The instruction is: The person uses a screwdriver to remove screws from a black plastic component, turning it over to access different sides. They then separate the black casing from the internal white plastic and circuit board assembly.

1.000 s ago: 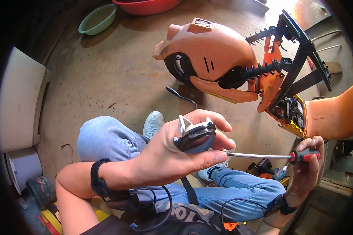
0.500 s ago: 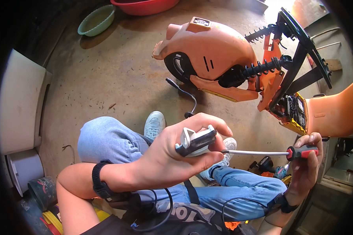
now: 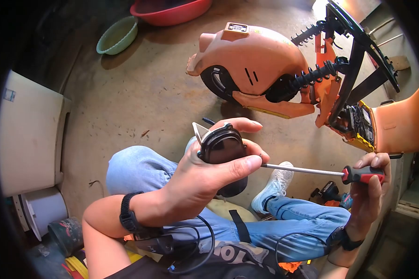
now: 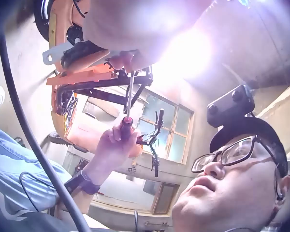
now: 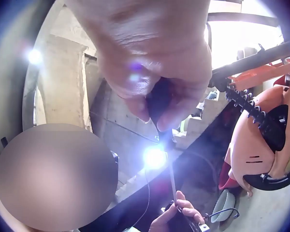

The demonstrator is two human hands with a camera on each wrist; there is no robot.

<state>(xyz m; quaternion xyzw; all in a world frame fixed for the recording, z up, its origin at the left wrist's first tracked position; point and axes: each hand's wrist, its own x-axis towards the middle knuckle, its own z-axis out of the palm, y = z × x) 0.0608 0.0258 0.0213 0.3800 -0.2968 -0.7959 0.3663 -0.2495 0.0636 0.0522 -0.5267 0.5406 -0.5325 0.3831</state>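
Note:
In the head view my left hand [image 3: 195,172] grips a dark oval lamp-like part [image 3: 223,146] with a pale bracket on its far side, thumb across its near face. My right hand [image 3: 368,195] holds a screwdriver by its red and black handle [image 3: 362,175]. The metal shaft [image 3: 305,170] points left, its tip beside the left thumb and the part's edge; exact contact cannot be told. In the left wrist view the right hand [image 4: 113,150] holds the screwdriver upright. The right wrist view shows the left hand [image 5: 176,212] at the shaft's far end.
An orange vehicle body [image 3: 260,60] with black springs [image 3: 319,74] stands ahead on the right. Green [image 3: 118,36] and red [image 3: 172,13] basins lie at the back. A white cabinet [image 3: 30,135] is at left; a drill [image 3: 328,191] lies beyond the right leg.
The left hand has turned the part so its dark rounded face shows. Both hands still hold their things, and the screwdriver has shifted slightly up with the right hand. The head view has shifted a little.

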